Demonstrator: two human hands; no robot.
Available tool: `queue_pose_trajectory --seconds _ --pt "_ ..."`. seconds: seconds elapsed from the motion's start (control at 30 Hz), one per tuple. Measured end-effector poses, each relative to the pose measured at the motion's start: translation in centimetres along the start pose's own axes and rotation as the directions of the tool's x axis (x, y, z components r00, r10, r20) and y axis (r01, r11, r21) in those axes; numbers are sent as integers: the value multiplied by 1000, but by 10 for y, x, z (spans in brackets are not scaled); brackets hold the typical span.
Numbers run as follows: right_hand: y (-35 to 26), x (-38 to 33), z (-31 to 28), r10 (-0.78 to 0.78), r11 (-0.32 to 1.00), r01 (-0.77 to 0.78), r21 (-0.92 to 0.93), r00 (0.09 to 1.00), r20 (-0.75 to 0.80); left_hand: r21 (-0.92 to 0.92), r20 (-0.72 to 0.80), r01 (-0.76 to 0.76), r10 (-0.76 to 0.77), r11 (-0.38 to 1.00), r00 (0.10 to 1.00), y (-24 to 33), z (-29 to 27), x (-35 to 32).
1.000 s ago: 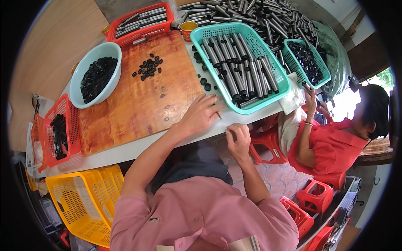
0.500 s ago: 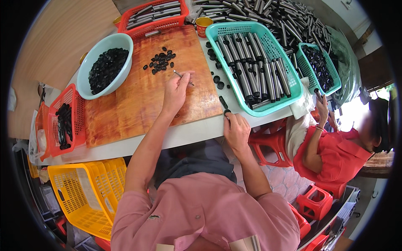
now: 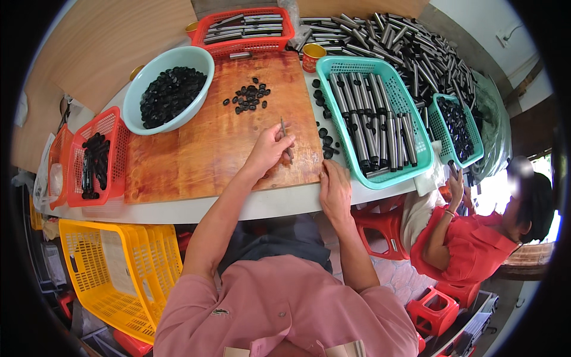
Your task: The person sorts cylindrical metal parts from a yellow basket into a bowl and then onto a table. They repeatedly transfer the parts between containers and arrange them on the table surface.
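My left hand (image 3: 269,150) is closed round a thin metal rod (image 3: 282,124) over the wooden board (image 3: 190,160); one end sticks up past the fingers. My right hand (image 3: 336,191) rests at the board's lower right edge, its fingers curled together. What its fingertips hold, if anything, is hidden. Just beyond them, several round black caps (image 3: 327,141) lie in a strip between the board and a turquoise basket (image 3: 429,156). On the board, farther off, several small black oval pieces (image 3: 250,97) form a loose group.
The turquoise basket holds metal tubes (image 3: 370,140). To the left stand a light-blue bowl (image 3: 203,59) of black parts and a red basket (image 3: 120,149). A red tray (image 3: 288,27) and heaped tubes (image 3: 410,47) lie behind. At right, a person in red (image 3: 452,250) holds a tube.
My left hand has shifted slightly right and down, and the rod has turned from slanting to nearly upright. A dark ring seen at my right fingertips is now out of sight.
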State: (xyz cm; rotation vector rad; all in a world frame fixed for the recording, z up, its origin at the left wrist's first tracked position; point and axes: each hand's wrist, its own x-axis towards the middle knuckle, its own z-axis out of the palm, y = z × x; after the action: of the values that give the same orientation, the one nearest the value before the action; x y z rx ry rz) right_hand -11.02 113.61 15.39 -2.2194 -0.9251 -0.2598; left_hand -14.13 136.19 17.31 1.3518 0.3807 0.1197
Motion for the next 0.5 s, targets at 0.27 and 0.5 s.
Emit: queue_pose_trajectory --seconds 0.27,0.5 --pt "-18 30 9 -45 990 42 -135 999 -22 62 -44 -43 46 997 998 0 -15 -7" --pt "-13 80 18 173 860 -13 -510 948 269 -34 -24 -119 119 992 993 -9 -20 -15"
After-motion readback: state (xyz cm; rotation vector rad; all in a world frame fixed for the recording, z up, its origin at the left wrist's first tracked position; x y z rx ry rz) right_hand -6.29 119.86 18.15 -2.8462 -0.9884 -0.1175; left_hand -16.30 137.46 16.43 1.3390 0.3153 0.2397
